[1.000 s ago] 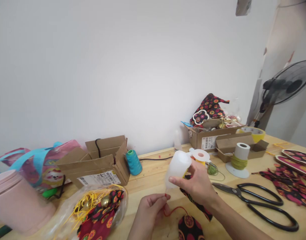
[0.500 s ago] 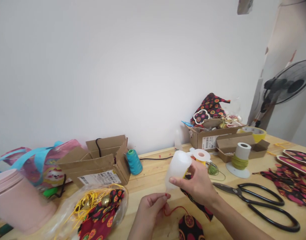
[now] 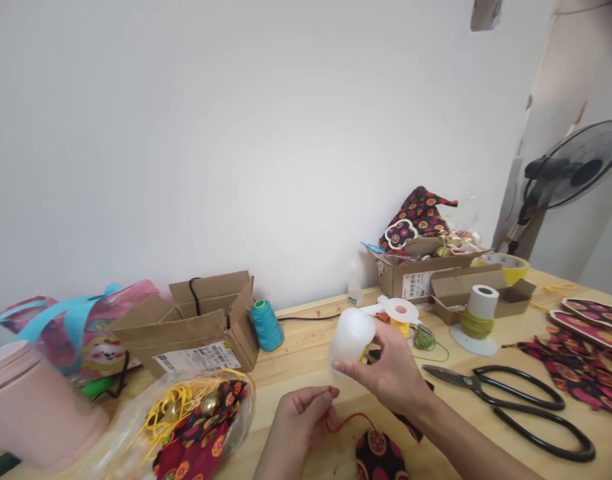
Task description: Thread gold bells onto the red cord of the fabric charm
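My right hand (image 3: 392,371) is closed round a white squeeze bottle (image 3: 351,337), held tilted with its tip pointing down toward my left hand. My left hand (image 3: 300,421) pinches the end of a red cord (image 3: 347,419) just under the bottle. The cord runs to a small dark patterned fabric pouch (image 3: 379,457) lying on the wooden table (image 3: 306,360) near the front edge.
Large black scissors (image 3: 516,403) lie to the right. Behind are a yellow-green thread spool (image 3: 479,315), a teal spool (image 3: 266,324), open cardboard boxes (image 3: 196,327), a box of patterned fabric (image 3: 421,260), a plastic bag of fabric and bells (image 3: 196,420), a pink container (image 3: 36,400) and a fan (image 3: 571,167).
My right hand and the white bottle have shifted slightly left and down, closer to my left hand's pinch. The left hand has stayed put.
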A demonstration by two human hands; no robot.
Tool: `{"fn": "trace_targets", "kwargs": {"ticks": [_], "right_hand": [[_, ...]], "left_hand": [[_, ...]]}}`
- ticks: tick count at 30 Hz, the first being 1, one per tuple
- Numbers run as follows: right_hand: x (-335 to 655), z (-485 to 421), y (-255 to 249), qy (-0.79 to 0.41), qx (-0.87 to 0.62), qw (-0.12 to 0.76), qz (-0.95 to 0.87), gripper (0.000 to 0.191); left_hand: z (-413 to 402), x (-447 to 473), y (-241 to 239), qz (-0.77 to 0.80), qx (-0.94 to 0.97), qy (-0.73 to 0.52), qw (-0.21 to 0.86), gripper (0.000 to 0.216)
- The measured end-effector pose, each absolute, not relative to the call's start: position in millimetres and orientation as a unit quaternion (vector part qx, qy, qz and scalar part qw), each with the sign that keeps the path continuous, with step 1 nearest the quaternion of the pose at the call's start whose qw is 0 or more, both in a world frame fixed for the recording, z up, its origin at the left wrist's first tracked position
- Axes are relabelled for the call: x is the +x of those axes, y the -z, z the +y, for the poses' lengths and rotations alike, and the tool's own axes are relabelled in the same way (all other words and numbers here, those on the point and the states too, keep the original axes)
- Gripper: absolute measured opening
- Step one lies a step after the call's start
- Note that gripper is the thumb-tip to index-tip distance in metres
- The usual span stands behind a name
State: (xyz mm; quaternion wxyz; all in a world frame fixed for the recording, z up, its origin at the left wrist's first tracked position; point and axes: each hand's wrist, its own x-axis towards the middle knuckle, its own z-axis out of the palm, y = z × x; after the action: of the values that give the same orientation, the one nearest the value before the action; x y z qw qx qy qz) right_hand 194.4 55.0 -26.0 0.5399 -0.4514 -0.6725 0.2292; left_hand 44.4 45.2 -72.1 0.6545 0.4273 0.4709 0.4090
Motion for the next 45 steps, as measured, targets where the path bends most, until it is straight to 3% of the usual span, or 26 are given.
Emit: {"fn": "trace_targets", "kwargs": {"ticks": [10, 22, 45], "right_hand": [[191.8, 56.4, 27.5, -0.29, -0.425, 0.548, -0.66, 0.02], [192.6, 52.5, 25.2, -0.175, -0.45, 0.525, -0.701, 0.022], [191.8, 54.2, 24.2, -0.284, -0.42, 0.558, -0.657, 0.02]], "left_hand": [[44.4, 44.8, 72.6, 0.471, 0.433, -0.405, 0.653, 0.022], [44.9, 45.1, 71.5, 0.474, 0.44, -0.402, 0.649, 0.023], [44.1, 45.9, 70.6, 0.459, 0.425, -0.412, 0.663, 0.019]]}}
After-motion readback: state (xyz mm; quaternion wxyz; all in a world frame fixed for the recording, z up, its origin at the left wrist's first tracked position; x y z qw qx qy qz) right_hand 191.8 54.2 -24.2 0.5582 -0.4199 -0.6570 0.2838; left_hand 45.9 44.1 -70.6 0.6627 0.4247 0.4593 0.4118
